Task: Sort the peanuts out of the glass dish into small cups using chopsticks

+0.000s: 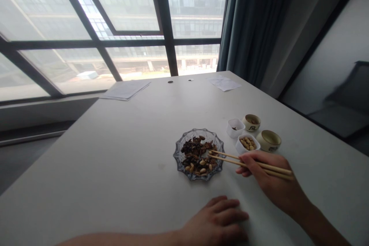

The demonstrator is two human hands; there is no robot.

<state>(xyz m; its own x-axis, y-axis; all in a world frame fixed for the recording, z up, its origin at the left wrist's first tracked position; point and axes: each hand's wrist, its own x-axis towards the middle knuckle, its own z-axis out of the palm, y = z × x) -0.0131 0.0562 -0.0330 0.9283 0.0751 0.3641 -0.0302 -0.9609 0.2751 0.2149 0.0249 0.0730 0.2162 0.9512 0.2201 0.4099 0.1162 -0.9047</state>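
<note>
A pair of wooden chopsticks (230, 158) is held in my right hand (269, 182), which is closed around them. Their tips reach into a scalloped clear glass bowl (177, 157), near a small pale piece. Inside the bowl lie dark dried bits (196, 148), with several pale tan nuts (202, 163) at the near side. My left hand (216, 221) rests palm down on the table in front of the bowl, fingers extended and holding nothing. Just beyond my right hand sits a small white cup (239, 148) of shelled-looking tan nuts (248, 143).
Another white cup (231, 132) holds a few dark bits. Two cream ceramic cups (251, 126) with dark characters stand beside it at the right. Papers (125, 90) lie at the far left of the white table (129, 153), and another sheet (225, 83) lies far right.
</note>
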